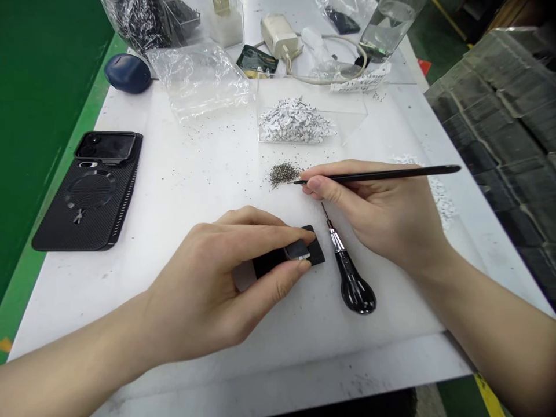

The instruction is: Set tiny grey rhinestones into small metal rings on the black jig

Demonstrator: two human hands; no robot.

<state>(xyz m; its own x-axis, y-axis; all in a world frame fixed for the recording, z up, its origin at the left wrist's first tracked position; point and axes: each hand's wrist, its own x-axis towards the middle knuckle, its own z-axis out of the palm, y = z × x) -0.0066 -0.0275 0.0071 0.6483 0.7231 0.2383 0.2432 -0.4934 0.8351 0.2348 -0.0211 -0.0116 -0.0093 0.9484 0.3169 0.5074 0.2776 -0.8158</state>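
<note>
My left hand (217,278) pinches a flat black piece (317,253) between thumb and fingers, with a small dark, silver-edged part (297,250) on top of it. My right hand (360,208) holds a thin black pen-like tool (382,175) like a pencil. Its fine tip sits just beside a small pile of grey metal granules (284,174), and the granules are too small to identify. A precision screwdriver (351,288) with a black handle and a steel shaft lies on the white table (174,191), directly below my right hand.
A phone in a black case (89,191) lies at the left. Ahead stands a clear tray (347,110) holding white paper-like bits. Beyond it are plastic bags (197,75), a dark blue pouch (127,73) and a white charger (278,36). Stacked dark boards (490,121) rise past the right table edge.
</note>
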